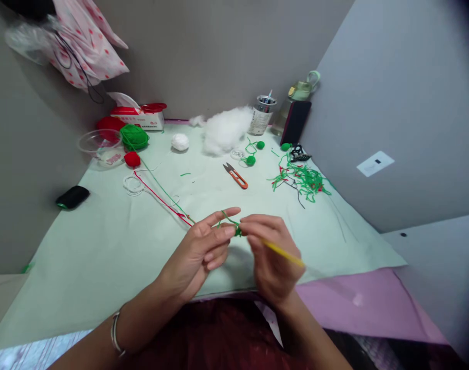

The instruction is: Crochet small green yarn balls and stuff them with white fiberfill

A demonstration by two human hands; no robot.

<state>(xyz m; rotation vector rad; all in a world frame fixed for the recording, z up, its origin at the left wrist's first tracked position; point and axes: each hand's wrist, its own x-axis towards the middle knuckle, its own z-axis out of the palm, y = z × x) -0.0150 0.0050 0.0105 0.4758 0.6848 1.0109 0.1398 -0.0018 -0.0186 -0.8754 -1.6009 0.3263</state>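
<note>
My left hand (203, 246) pinches a small piece of green crochet work (237, 231) between thumb and fingers, with green yarn (230, 218) looped over its raised index finger. In my right hand (275, 257) is a crochet hook with a yellow handle (284, 253), gripped like a pencil. The hook's tip meets the green piece, mostly hidden by my fingers. A red strand (161, 199) and a green strand run from the left hand back toward a red ball (132, 159) and a green yarn ball (134, 137).
Orange thread snips (236, 176) lie beyond my hands. Behind them are white stuffing (229, 131), a white yarn ball (179, 142) and small green balls (250, 161). Yarn scraps (307, 177) heap at right, near a phone (296, 122) and bottle (302, 91). A black case-like object (73, 197) sits left.
</note>
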